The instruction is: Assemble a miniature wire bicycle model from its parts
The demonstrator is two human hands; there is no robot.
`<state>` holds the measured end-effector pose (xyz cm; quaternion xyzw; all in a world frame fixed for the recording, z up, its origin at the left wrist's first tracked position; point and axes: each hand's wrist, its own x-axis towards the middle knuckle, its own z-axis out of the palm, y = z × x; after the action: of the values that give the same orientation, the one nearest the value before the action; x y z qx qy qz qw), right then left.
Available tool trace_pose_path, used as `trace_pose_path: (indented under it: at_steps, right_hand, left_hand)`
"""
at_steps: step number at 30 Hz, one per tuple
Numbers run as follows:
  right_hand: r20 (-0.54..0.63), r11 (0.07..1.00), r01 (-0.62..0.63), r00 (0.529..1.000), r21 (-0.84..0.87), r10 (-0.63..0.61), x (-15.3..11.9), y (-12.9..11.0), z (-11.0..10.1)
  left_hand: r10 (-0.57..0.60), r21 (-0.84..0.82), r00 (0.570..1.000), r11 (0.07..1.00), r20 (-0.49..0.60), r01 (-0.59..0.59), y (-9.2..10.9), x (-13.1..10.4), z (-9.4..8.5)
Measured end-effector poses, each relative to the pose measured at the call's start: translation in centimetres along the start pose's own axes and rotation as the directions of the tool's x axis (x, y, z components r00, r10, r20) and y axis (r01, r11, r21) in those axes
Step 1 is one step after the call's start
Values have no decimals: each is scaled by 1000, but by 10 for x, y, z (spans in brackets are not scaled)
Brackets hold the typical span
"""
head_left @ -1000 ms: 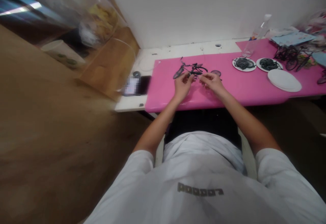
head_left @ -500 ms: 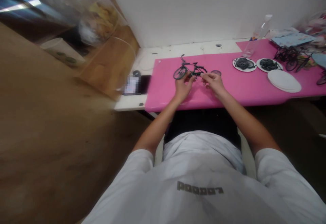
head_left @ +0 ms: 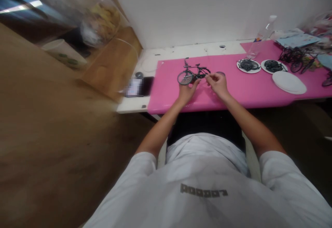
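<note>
A small black model bicycle (head_left: 195, 69) is held just above the pink mat (head_left: 168, 98), its front wheel to the left and handlebar up. My left hand (head_left: 187, 91) grips it from below near the pedals, with some fingers hidden behind the frame and wheel. At the rear end of the bicycle, my right hand (head_left: 217, 84) is closed in a pinch; what lies between its fingertips is too small to make out. A round dark wheel-like part (head_left: 221, 73) lies on the mat, partly behind my right hand.
Two white plates of black parts (head_left: 248, 65) (head_left: 274, 66) stand to the right, beside stacked white plates (head_left: 289, 82). Behind them are a clear bottle (head_left: 260, 39) and several black model bicycles (head_left: 298, 58). A phone (head_left: 135, 87) lies at the left; a wooden board (head_left: 111, 62) is beyond it.
The model bicycle has tilted slightly, its front wheel now showing rounder and its handlebar lower. The fingers of my left hand are more hidden behind it. My right hand has barely shifted.
</note>
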<state>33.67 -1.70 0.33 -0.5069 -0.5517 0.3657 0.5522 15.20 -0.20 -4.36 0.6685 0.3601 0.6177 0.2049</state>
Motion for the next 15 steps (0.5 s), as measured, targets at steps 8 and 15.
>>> trace_pose_path:
  at_steps: [8,15]
  right_hand:
    - [-72,998,-15,997,64,19,-2,5,2]
    - [-43,980,-120,991,157,128,-2,9,8]
  left_hand:
    - [-71,-41,997,997,25,72,8,-4,3]
    - [-78,-33,997,996,4,78,14,-4,2]
